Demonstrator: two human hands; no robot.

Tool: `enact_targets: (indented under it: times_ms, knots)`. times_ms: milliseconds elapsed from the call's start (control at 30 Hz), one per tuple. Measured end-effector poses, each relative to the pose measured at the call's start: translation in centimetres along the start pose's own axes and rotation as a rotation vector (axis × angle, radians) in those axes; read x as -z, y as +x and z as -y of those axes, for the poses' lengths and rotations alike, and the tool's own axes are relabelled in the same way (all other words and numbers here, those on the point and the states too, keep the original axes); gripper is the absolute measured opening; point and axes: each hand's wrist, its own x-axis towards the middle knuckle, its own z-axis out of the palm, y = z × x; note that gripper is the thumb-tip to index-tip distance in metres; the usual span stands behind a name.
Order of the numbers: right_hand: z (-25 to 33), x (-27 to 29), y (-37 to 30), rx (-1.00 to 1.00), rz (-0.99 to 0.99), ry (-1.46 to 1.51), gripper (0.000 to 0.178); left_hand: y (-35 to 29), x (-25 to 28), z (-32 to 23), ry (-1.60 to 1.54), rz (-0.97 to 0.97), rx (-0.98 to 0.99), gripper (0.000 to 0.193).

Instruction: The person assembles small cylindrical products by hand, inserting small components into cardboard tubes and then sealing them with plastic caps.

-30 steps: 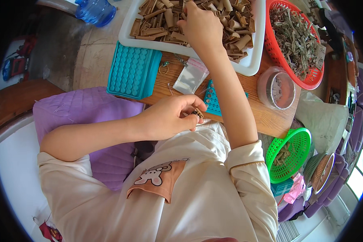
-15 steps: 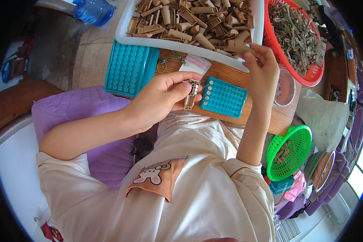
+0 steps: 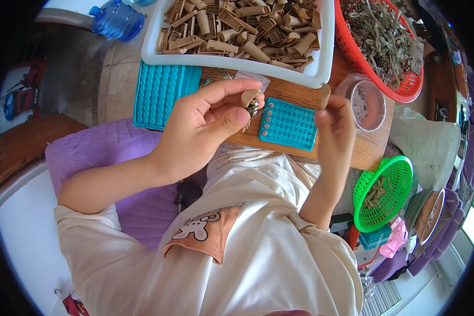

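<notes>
My left hand (image 3: pixel 205 124) pinches a brown plastic casing (image 3: pixel 249 98) between thumb and fingers, its rounded end up and shiny small parts showing along its side. Over the table's right part, my right hand (image 3: pixel 336 126) grips a second brown piece, a curved casing half (image 3: pixel 324 97), by its lower end. The two pieces are apart. Between the hands a small teal tray (image 3: pixel 289 126) lies on the wooden table (image 3: pixel 364 152), with several round silvery pieces in its left column. Beyond it stands a white bin (image 3: pixel 237 62) heaped with brown casing pieces (image 3: pixel 258 50).
A larger teal tray (image 3: pixel 160 95) sits left of my left hand. At the right are a clear round tub (image 3: pixel 380 118), a red basket (image 3: pixel 353 52) of thin greyish pieces, and a green basket (image 3: pixel 400 197). A blue water bottle (image 3: pixel 118 21) stands far left.
My right hand has come back from the bin's edge toward me, carrying the casing half upright. My left hand has turned its casing so the rounded end faces up.
</notes>
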Motion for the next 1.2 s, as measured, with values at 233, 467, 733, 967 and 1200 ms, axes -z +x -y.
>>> enact_targets:
  times_ms: [233, 467, 733, 967, 1200]
  knots:
    - [1.6, -6.7, -3.5, 0.044, 0.078, 0.613, 0.024, -0.2, -1.0, -0.7, -0.091, -0.041, -0.106, 0.035]
    - [1.6, -8.3, -3.4, 0.06, 0.027, 0.575, 0.021, -0.2, -1.1, -0.7, -0.109, -0.088, -0.117, 0.03]
    - [1.7, -8.5, -4.0, 0.093, -0.009, 0.603, 0.022, -0.2, -0.7, -1.0, -0.059, -0.031, -0.116, 0.037]
    - [2.4, -8.4, -3.8, 0.022, 0.038, 0.603, 0.023, -0.6, -1.1, -0.7, 0.079, -0.001, -0.245, 0.037]
    - [2.9, -9.8, -4.1, 0.269, 0.157, 0.15, 0.01, -0.4, -0.3, -1.2, 0.682, -0.012, -0.624, 0.032]
